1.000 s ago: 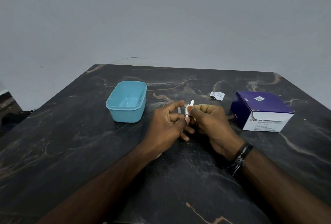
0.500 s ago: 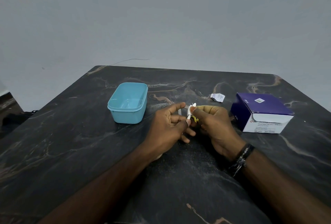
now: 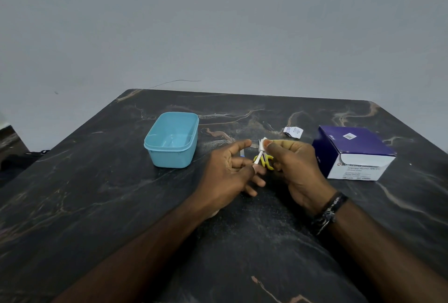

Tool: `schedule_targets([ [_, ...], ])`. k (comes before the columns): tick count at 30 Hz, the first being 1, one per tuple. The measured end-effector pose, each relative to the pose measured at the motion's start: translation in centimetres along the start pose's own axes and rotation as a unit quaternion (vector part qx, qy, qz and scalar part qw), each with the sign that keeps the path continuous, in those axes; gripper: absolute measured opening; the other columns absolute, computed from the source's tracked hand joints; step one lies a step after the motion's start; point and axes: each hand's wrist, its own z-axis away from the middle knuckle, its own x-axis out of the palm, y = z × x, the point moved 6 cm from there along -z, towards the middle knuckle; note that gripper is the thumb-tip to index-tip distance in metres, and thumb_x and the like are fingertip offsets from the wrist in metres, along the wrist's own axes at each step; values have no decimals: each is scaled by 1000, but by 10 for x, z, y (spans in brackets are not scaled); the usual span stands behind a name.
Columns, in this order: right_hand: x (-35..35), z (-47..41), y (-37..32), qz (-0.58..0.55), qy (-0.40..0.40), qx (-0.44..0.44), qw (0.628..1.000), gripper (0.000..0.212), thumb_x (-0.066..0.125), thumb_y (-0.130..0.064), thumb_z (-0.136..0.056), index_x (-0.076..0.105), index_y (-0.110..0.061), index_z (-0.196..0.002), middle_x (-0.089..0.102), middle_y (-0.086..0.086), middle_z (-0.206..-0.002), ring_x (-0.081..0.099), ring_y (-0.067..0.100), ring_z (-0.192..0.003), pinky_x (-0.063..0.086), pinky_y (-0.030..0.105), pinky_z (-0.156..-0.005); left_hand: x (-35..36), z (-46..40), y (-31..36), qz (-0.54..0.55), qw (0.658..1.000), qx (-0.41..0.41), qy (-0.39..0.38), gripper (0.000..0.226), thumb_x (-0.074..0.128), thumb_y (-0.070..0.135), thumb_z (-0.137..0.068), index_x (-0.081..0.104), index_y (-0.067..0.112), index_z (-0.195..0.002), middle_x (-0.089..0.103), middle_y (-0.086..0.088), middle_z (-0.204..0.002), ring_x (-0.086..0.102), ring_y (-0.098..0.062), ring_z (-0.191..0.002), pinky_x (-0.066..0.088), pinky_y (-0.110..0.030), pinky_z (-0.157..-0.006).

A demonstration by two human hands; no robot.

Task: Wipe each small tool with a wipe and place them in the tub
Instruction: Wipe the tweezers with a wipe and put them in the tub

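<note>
White wipe (image 3: 262, 145) pinched by the right hand (image 3: 295, 169) rubs a thin tool (image 3: 258, 157) whose low end the left hand (image 3: 228, 171) pinches, so a wiping step looks underway above mid-desk (image 3: 121, 205). Next, the left hand likely carries it to the blue tub (image 3: 172, 139), which sits apart toward the far-left corner. Yellow tool (image 3: 265, 161) lies beneath them.

A purple-and-white box (image 3: 354, 152) of alcohol swabs is sitting at the right of the dark marbled table (image 3: 97, 205), a torn white sachet (image 3: 293, 132) is lying just beyond its left corner, and a plain grey wall (image 3: 218, 23) is rising behind.
</note>
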Motion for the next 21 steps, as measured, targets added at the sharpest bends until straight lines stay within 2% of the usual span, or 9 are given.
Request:
schedule_targets([
  [7, 14, 5, 4, 33, -51, -4, 998, 26, 63, -14, -93, 65, -1, -70, 58, 7, -56, 46, 3, -38, 36, 14, -39, -6, -2, 2, -8, 1000, 9, 23, 56, 60, -4, -91, 40, 10, -141, 73, -19, -87, 70, -29, -70, 58, -36, -54],
  [14, 1, 0, 0, -14, 11, 0, 1000, 19, 66, -15, -91, 69, 0, -80, 64, 7, -55, 58, 12, -45, 49, 24, -46, 1, -2, 0, 4, 1000, 4, 1, 54, 59, -4, -92, 39, 8, -141, 73, -20, -89, 70, -31, -70, 57, -34, -52],
  [17, -3, -5, 1, -15, 26, -8, 1000, 17, 68, -17, -89, 71, -5, -77, 67, 10, -60, 58, 21, -55, 51, 33, -59, 0, -1, 1, 6, 1000, 3, 3, 53, 58, -5, -92, 40, 8, -140, 73, -20, -89, 70, -30, -70, 57, -34, -52],
  [18, -4, -5, 2, -13, 26, -11, 1000, 17, 69, -18, -88, 71, -6, -76, 67, 10, -60, 57, 21, -56, 50, 33, -61, 0, -1, 2, 5, 1000, 3, 6, 53, 59, -4, -91, 41, 9, -139, 73, -19, -89, 70, -30, -70, 57, -33, -52],
  [21, -2, -5, 0, -2, 17, -19, 1000, 19, 67, -17, -90, 70, -6, -74, 66, 7, -58, 53, 12, -49, 46, 25, -52, -5, -1, 5, 6, 999, 8, 31, 51, 61, -3, -90, 44, 10, -137, 74, -16, -88, 70, -26, -69, 58, -32, -54],
])
